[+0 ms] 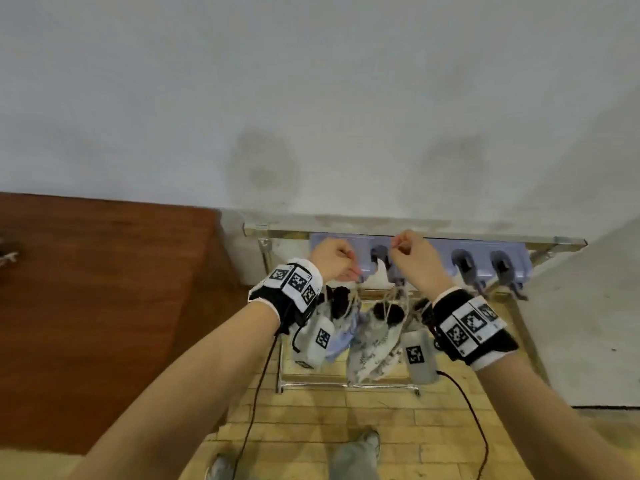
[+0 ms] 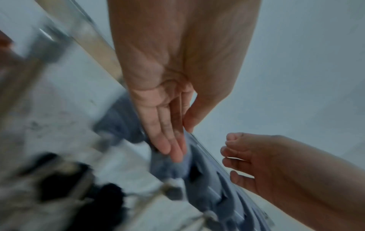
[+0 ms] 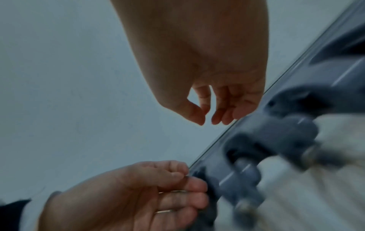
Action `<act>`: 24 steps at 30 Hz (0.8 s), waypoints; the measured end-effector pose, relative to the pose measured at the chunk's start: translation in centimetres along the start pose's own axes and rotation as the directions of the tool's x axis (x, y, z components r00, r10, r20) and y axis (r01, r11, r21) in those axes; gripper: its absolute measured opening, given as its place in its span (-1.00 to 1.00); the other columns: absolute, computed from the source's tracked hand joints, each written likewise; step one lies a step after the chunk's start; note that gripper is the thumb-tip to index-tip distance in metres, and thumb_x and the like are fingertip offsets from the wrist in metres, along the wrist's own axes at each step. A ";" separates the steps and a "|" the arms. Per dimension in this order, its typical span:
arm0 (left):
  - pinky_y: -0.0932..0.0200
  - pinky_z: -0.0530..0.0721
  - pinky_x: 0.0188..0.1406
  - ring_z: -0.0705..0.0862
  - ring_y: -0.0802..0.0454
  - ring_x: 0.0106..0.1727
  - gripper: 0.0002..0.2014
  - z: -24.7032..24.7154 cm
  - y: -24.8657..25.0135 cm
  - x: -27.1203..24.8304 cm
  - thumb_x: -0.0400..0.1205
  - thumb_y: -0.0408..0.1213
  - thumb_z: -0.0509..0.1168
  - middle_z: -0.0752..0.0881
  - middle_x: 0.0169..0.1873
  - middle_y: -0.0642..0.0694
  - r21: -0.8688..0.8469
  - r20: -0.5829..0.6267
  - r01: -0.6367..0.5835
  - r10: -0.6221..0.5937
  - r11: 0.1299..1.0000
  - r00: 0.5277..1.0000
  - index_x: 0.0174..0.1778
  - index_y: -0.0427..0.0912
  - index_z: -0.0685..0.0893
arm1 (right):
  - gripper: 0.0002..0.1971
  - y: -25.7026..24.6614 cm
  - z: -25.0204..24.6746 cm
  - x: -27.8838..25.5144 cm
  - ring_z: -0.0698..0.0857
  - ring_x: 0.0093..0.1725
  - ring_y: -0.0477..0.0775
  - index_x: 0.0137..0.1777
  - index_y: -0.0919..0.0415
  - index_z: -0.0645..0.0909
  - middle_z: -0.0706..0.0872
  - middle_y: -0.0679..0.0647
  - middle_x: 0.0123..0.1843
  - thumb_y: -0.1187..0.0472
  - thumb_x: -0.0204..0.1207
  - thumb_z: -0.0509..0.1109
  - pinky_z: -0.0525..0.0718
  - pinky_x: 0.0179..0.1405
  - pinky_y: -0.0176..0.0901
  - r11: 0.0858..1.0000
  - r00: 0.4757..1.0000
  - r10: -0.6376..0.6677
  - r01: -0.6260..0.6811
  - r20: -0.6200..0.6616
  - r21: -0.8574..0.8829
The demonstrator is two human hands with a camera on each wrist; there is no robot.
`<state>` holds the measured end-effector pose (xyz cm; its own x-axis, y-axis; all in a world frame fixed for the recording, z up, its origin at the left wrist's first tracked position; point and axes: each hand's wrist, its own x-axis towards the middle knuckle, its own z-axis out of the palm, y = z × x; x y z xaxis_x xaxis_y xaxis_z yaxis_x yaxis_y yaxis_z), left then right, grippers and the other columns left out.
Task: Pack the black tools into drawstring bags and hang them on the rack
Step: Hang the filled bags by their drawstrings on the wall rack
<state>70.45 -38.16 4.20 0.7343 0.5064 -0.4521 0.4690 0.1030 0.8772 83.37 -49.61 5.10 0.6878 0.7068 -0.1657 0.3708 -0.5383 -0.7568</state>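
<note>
Reaching toward the rack [image 1: 419,249]: left hand [image 1: 332,259] and right hand [image 1: 414,258] raised, fingers loosely curled, empty. Drawstring bags [image 1: 372,337] with black tools [image 1: 341,299] hanging from hooks below.

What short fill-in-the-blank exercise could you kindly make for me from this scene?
1. The drawstring bags hang ___ the hook rack.
2. Both the left hand and the right hand are raised to the ___.
3. Beyond the right hand, ___ hooks hang bare.
4. The brown table stands on the person's ___ side.

Missing words: below; rack; two; left.
</note>
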 end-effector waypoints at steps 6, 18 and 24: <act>0.39 0.65 -0.56 0.68 0.21 -0.61 -0.77 -15.9 -8.2 -8.9 0.60 -0.65 0.18 0.66 -0.38 -0.20 -0.051 -0.099 0.036 -0.041 0.998 0.994 -0.28 -0.26 0.52 | -0.93 -8.9 15.0 -3.0 0.53 -0.33 0.02 -0.07 0.16 0.55 0.56 0.02 -0.33 0.33 0.60 0.29 0.47 -0.23 -0.17 0.998 0.993 -0.036 0.030 0.113 0.056; 0.23 0.66 -0.39 0.67 0.01 -0.36 -0.71 -43.0 -22.6 -21.1 0.60 -0.61 0.06 0.72 -0.36 -0.15 -0.287 -0.554 0.109 -0.258 0.952 0.792 -0.28 -0.23 0.58 | -0.82 -29.5 43.5 -7.4 0.69 -0.12 0.03 -0.01 0.00 0.61 0.68 -0.02 -0.08 0.31 0.56 0.27 0.63 -0.24 -0.18 0.969 0.871 -0.157 0.226 0.465 -0.096; 0.13 0.69 -0.16 0.73 -0.07 -0.15 -0.69 -51.3 -27.7 -21.0 0.53 -0.57 0.13 0.78 -0.19 -0.19 -0.298 -0.638 0.170 -0.328 0.939 0.696 -0.36 -0.11 0.62 | -0.81 -34.7 52.4 -6.5 0.68 0.01 0.08 0.06 0.03 0.60 0.71 0.08 0.03 0.31 0.55 0.28 0.55 -0.08 -0.19 0.965 0.819 -0.150 0.243 0.553 -0.099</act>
<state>16.87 -7.74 -2.26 0.0440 0.8652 -0.4995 0.4187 0.4380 0.7955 33.35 -11.45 -0.76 0.1628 0.9136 -0.3725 0.5864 -0.3932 -0.7081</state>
